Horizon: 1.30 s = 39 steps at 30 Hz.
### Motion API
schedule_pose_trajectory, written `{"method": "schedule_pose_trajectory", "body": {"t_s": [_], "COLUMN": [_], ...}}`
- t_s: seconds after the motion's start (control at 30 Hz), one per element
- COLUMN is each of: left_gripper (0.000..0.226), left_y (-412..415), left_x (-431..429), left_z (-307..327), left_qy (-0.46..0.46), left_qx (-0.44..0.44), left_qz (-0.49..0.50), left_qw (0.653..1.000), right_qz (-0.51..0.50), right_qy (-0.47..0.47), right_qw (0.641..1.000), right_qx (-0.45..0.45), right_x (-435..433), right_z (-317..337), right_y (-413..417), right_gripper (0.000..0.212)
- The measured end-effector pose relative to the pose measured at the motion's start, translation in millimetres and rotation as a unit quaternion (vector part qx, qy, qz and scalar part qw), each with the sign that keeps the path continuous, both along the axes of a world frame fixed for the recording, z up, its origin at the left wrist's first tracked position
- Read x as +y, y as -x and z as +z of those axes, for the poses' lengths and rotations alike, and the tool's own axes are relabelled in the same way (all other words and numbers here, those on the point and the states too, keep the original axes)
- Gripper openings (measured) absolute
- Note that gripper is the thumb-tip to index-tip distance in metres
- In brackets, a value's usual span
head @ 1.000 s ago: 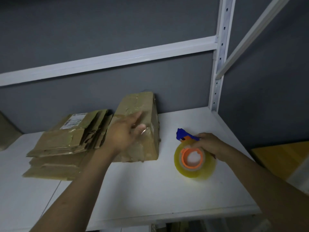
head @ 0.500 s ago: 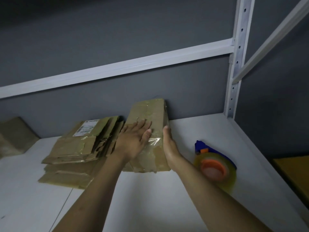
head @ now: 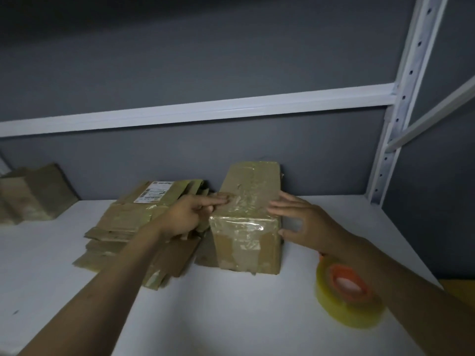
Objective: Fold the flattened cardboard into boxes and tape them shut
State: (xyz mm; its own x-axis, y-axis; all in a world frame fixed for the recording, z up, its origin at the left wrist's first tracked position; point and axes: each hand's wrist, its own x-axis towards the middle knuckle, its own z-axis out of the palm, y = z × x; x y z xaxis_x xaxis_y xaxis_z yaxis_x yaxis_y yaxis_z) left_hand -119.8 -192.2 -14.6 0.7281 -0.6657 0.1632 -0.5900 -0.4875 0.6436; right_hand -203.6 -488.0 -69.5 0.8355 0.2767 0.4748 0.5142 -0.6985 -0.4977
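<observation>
While taped box point(head: 248, 199) stood on white shelf point(head: 231, 317), it was flanked by both grips: left grip point(head: 190, 217) laid on top left edge, fingers straight, nothing clasped; right grip point(head: 302, 222) spread wide at right side, thumb touching front corner. Flattened cardboard point(head: 128, 222) stacked just left; tape roll point(head: 344, 283) beside right forearm.

White label point(head: 154, 195) on the flattened cardboard point(head: 123, 222) — print too blurred to read.

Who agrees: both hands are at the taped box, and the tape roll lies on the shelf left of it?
Wrong side: the head view shows the tape roll on the shelf right of the box. The left hand and right hand are at the box.
</observation>
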Motion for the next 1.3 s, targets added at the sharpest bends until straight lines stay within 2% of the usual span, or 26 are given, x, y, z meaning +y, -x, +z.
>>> {"method": "schedule_pose_trajectory", "body": {"t_s": [0.1, 0.17, 0.37, 0.5, 0.57, 0.67, 0.77, 0.87, 0.93, 1.03, 1.1, 1.23, 1.3], "left_gripper": [0.056, 0.060, 0.056, 0.057, 0.067, 0.080, 0.079, 0.082, 0.079, 0.088, 0.091, 0.064, 0.064], "left_y": [-12.3, -17.0, -17.0, -0.5, 6.9, 9.0, 5.3, -1.4, -5.0, -3.9, -7.9, -20.2, -21.9], "left_x": [18.8, 18.5, 8.3, -7.2, -12.9, -20.0, -31.7, -39.2, -41.6, -42.2, -38.5, -20.9, -13.8], "left_z": [-3.6, -7.2, -26.6, -43.4, -43.9, -36.4, -30.1, -40.2, -48.7, -48.7, -46.9, -35.1, -32.6], "left_qy": [-0.065, -0.067, 0.030, 0.098, 0.060, -0.031, -0.032, -0.052, -0.057, -0.032, -0.030, -0.074, -0.076], "left_qx": [0.025, 0.016, -0.029, -0.092, -0.129, -0.233, -0.278, -0.319, -0.297, -0.210, -0.207, -0.168, -0.120], "left_qz": [-0.023, -0.030, -0.014, 0.052, 0.067, 0.034, 0.032, 0.031, 0.023, 0.003, -0.020, -0.090, -0.112], "left_qw": [0.997, 0.997, 0.999, 0.990, 0.988, 0.971, 0.960, 0.946, 0.953, 0.977, 0.978, 0.979, 0.983], "right_qz": [-0.008, -0.019, -0.066, -0.094, -0.096, -0.071, -0.118, -0.197, -0.214, -0.201, -0.173, -0.103, -0.088], "right_qy": [0.042, 0.057, 0.061, 0.084, 0.076, 0.089, 0.141, 0.179, 0.153, 0.133, 0.145, 0.128, 0.139], "right_qw": [0.999, 0.998, 0.995, 0.991, 0.992, 0.993, 0.983, 0.963, 0.962, 0.967, 0.970, 0.986, 0.985], "right_qx": [-0.008, -0.013, -0.032, -0.033, 0.004, 0.043, 0.029, -0.038, -0.078, -0.087, -0.087, 0.025, 0.059], "right_x": [1.2, 2.0, 9.0, 15.9, 11.4, 8.2, 27.3, 49.4, 52.7, 52.3, 49.0, 22.8, 13.0], "right_z": [6.6, 7.9, 0.5, -5.6, 2.0, 20.2, 24.4, 10.7, 0.1, -0.7, -0.5, 6.4, 10.5], "right_y": [-3.6, -5.1, -2.4, -5.4, -1.4, 2.1, -7.6, -15.7, -17.7, -18.2, -14.5, -3.0, 1.1], "right_gripper": [0.054, 0.053, 0.044, 0.044, 0.050, 0.062, 0.070, 0.074, 0.074, 0.066, 0.061, 0.049, 0.047]}}
